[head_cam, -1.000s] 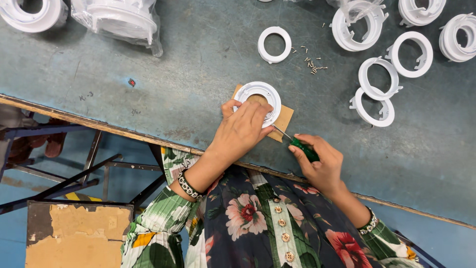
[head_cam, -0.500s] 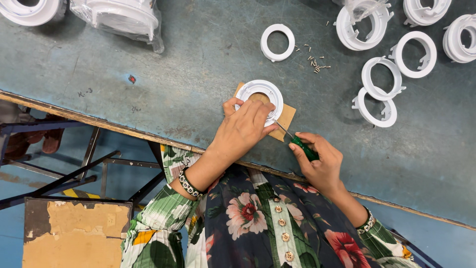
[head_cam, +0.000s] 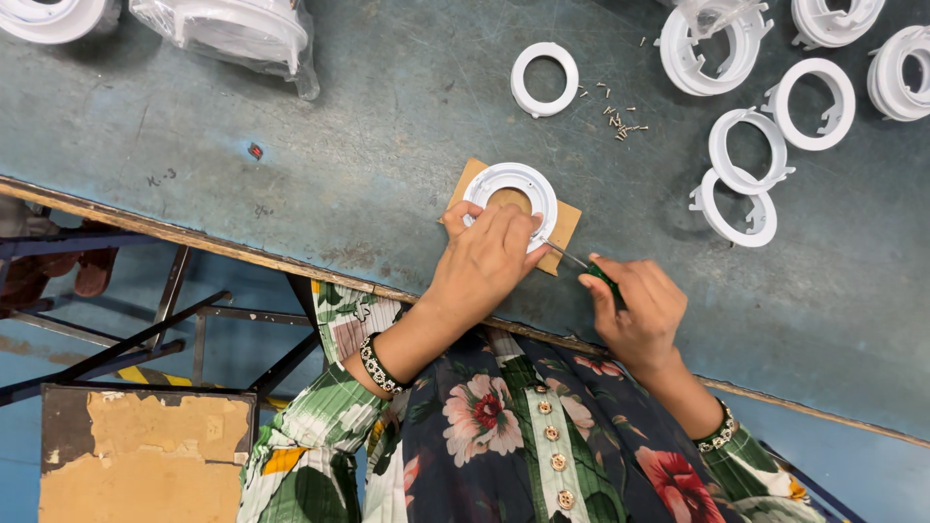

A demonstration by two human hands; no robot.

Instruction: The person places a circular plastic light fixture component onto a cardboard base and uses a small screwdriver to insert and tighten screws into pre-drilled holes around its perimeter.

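Seen from the head camera, looking straight down at a grey-green worktable.

Left hand, centre of the frame: fingers curled down and pressed on the near rim of a white plastic ring, holding it in place. Ring lying flat on a small cardboard square, just above the table's near edge.

Right hand, right of centre and slightly lower: closed around the green handle of a screwdriver. Metal shaft pointing up and left, tip at the ring's lower right rim, partly hidden by the left hand's fingers; exact contact point not discernible.

Elsewhere on the table:
- One loose white ring, upper centre, well apart from the held ring.
- Small scatter of screws just right of that loose ring.
- Group of further white rings with tabs at upper right, two of them overlapping.
- Bagged white parts in clear plastic at upper left.

Below the table edge: floral green garment with buttons, beaded bracelet on the left wrist, metal table frame at lower left, and a worn cardboard-topped surface in the bottom left corner.
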